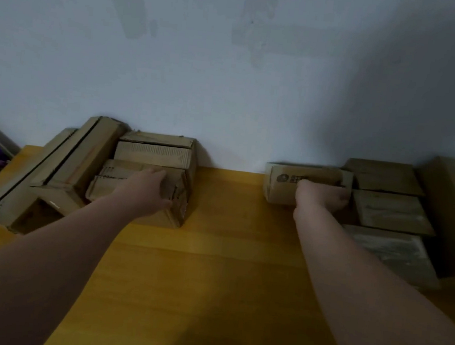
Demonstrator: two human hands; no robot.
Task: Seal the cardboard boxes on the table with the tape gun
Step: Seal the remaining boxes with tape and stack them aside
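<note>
The table (pixel 226 255) has a left pile (pixel 63 162) at 10 o'clock and a right pile (pixel 389 210) at 2. The left hand (pixel 147 189) lies on a front box (pixel 108 186); I cannot tell if it grips. The right hand (pixel 321 199) holds a small box (pixel 283 186) at 1 o'clock.

Left hand (pixel 147 189) holding brown box (pixel 114 178), right hand (pixel 321 195) gripping printed box (pixel 280 188), yellow table (pixel 213 254)

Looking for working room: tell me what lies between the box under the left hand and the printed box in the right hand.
Only bare yellow table lies between the left box and the printed box, in the head view.
</note>
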